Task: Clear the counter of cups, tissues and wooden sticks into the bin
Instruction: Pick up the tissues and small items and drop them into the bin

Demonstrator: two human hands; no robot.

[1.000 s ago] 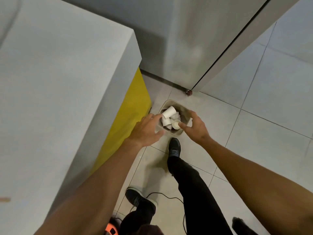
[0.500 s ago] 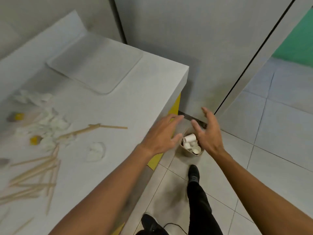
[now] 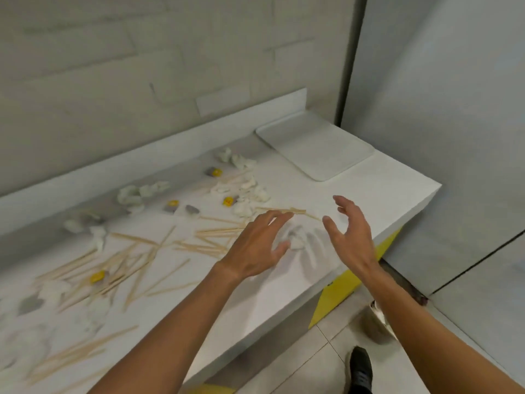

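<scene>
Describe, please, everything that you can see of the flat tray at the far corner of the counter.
The tray is a flat, pale grey-white rectangle with rounded corners and a low rim; it looks like smooth plastic. It lies flat on the counter, in the far right corner by the wall. Crumpled tissues lie left of it, apart. The left hand and the right hand hover nearer, not touching it.

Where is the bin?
In the head view the small shiny round bin stands on the tiled floor at lower right, beside the counter's yellow side, partly behind the right forearm.
</scene>
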